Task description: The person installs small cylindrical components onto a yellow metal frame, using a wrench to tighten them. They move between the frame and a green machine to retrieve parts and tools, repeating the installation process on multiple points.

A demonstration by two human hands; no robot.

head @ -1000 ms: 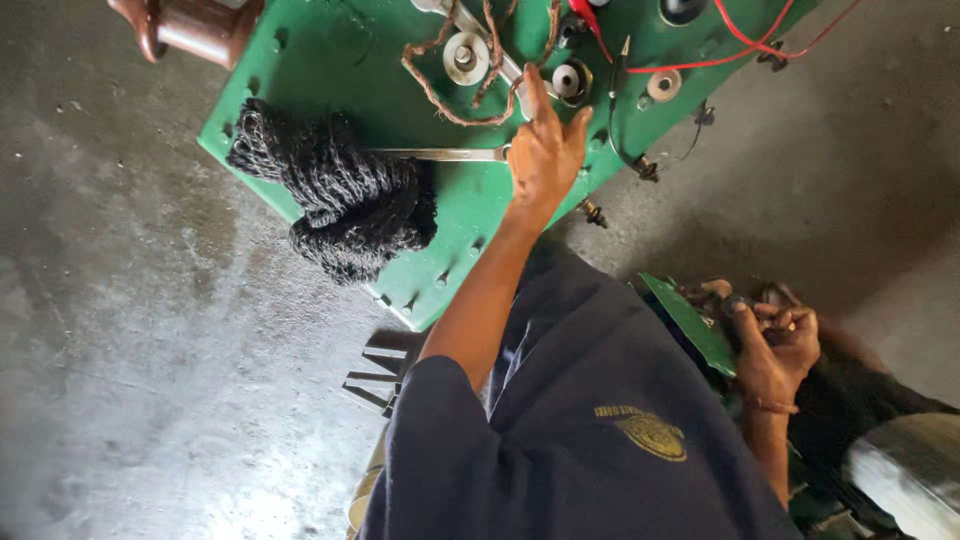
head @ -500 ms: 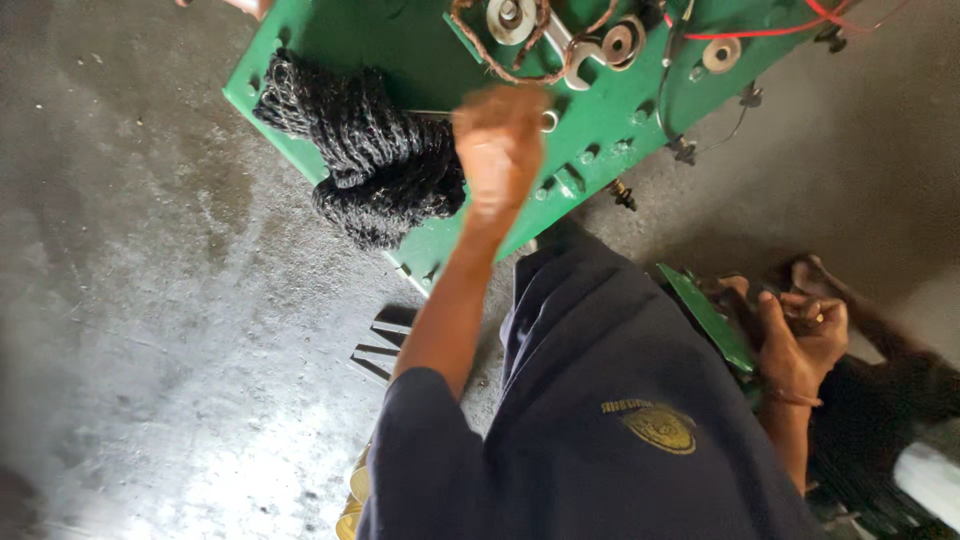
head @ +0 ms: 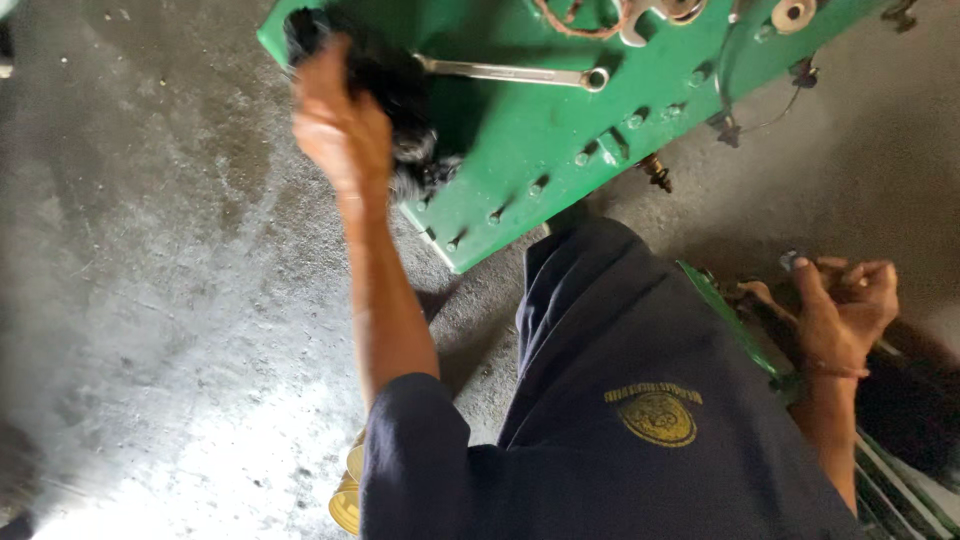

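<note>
Fingers of the left hand (head: pixel 340 130) curl onto a dark, shaggy bundle of black rag (head: pixel 400 90) lying on the near-left corner of a flat green metal panel (head: pixel 540 130), beside a long silver spanner (head: pixel 510 73). Over at the right, the right hand (head: pixel 845 310) is closed around something small and dark, too hidden to make out, near a green edge (head: pixel 730 320) above the grey concrete floor (head: pixel 150 300)

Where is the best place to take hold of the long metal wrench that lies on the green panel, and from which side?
Take the wrench at the middle of its straight shank, from above. It lies flat on the green panel, so only its top and thin edges are free. The ring end is clear. The other end runs under the black rag at the left hand, so a grip there looks awkward.
</note>
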